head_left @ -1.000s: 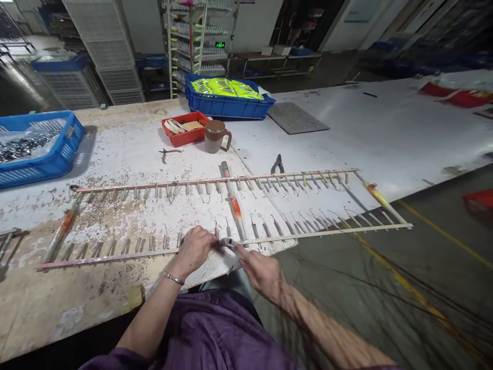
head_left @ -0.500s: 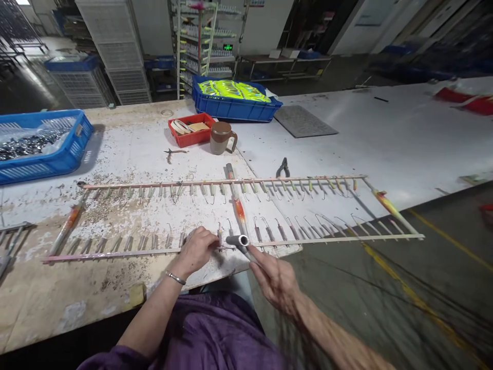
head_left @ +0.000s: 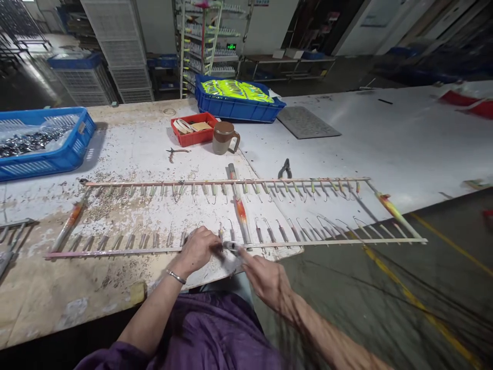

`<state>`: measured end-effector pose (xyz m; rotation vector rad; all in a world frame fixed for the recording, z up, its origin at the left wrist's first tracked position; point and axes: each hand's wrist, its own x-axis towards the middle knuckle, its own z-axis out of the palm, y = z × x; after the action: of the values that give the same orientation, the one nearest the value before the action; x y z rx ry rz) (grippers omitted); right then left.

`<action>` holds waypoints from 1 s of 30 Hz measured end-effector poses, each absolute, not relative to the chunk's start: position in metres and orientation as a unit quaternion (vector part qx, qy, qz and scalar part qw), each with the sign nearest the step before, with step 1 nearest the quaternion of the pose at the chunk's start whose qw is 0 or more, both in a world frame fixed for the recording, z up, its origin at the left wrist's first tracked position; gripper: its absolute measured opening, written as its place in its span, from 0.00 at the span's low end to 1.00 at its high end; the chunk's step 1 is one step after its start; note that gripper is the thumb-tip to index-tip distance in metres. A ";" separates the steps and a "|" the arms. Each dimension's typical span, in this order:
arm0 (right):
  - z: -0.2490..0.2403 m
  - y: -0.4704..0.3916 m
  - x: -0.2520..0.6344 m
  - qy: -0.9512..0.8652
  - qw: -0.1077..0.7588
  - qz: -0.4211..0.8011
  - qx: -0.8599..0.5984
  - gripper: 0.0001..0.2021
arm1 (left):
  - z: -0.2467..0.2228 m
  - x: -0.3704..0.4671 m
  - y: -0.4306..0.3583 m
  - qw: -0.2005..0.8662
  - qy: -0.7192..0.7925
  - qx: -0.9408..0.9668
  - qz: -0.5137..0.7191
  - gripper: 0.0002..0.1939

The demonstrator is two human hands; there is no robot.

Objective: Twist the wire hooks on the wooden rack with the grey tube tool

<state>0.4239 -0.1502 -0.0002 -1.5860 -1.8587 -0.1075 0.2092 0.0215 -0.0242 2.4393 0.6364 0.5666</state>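
Note:
A long frame rack (head_left: 127, 252) lies across the table, with several small grey hooked pieces along both rails. My left hand (head_left: 200, 247) is closed at the near rail, left of the painted middle bar (head_left: 241, 210). What its fingers pinch is hidden beneath them. My right hand (head_left: 265, 277) grips a grey metal tube (head_left: 231, 246), blurred, whose hollow end is at the near rail close to my left fingertips. Just right of the bar, hooked pieces (head_left: 271, 231) stand up from the same rail.
Beyond the rack are pliers (head_left: 285, 168), small cutters (head_left: 177, 152), a lidded mug (head_left: 223, 137), a red tray (head_left: 192, 137) and a blue crate (head_left: 241, 112) of bright yellow pieces. A blue basket (head_left: 73, 149) stands left. The rack's right end overhangs the table edge.
My right hand has lowered the tube and moved it slightly left, down to the near rail. My left hand stays in nearly the same place. The view has shifted slightly.

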 end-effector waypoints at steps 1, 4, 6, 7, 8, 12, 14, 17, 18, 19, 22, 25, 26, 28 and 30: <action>0.002 -0.149 0.423 -0.725 0.332 -0.035 -0.602 0.23 | -0.025 0.209 0.022 0.278 0.235 0.907 0.212 0.15; 0.008 -0.147 0.423 -0.741 0.336 -0.034 -0.580 0.26 | -0.024 0.209 0.022 0.286 0.231 0.904 0.216 0.15; 0.011 -0.148 0.421 -0.734 0.359 -0.058 -0.574 0.27 | -0.024 0.209 0.021 0.289 0.231 0.902 0.222 0.14; 0.012 -0.148 0.420 -0.733 0.362 -0.070 -0.572 0.28 | -0.023 0.209 0.021 0.288 0.231 0.902 0.224 0.13; 0.011 -0.148 0.419 -0.735 0.358 -0.078 -0.570 0.27 | -0.023 0.210 0.021 0.288 0.232 0.901 0.227 0.13; 0.007 -0.148 0.417 -0.744 0.326 -0.052 -0.581 0.26 | -0.020 0.210 0.020 0.288 0.238 0.901 0.219 0.15; 0.005 -0.150 0.418 -0.735 0.336 -0.035 -0.588 0.28 | -0.018 0.210 0.020 0.291 0.241 0.901 0.211 0.15; 0.005 -0.154 0.421 -0.726 0.356 -0.050 -0.586 0.31 | -0.015 0.209 0.020 0.291 0.240 0.901 0.213 0.13; 0.006 -0.153 0.421 -0.728 0.353 -0.060 -0.585 0.30 | -0.014 0.209 0.020 0.292 0.238 0.901 0.216 0.13; 0.007 -0.153 0.421 -0.733 0.346 -0.065 -0.582 0.29 | -0.014 0.209 0.019 0.293 0.238 0.900 0.221 0.12; 0.012 -0.150 0.421 -0.739 0.331 -0.046 -0.585 0.26 | -0.012 0.208 0.019 0.300 0.242 0.893 0.232 0.11; 0.014 -0.153 0.424 -0.712 0.379 -0.046 -0.589 0.26 | -0.011 0.207 0.019 0.307 0.241 0.889 0.239 0.09; 0.013 -0.155 0.425 -0.702 0.392 -0.054 -0.592 0.26 | -0.010 0.207 0.019 0.308 0.239 0.888 0.242 0.09; 0.009 -0.157 0.426 -0.701 0.387 -0.056 -0.596 0.24 | -0.008 0.207 0.019 0.306 0.237 0.888 0.248 0.10; 0.005 -0.157 0.426 -0.714 0.357 -0.038 -0.601 0.22 | -0.006 0.207 0.018 0.304 0.235 0.889 0.250 0.10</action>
<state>0.4261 -0.1568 0.0055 -1.5521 -1.8421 -0.0983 0.2072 0.0184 -0.0065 2.3541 0.6221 0.6622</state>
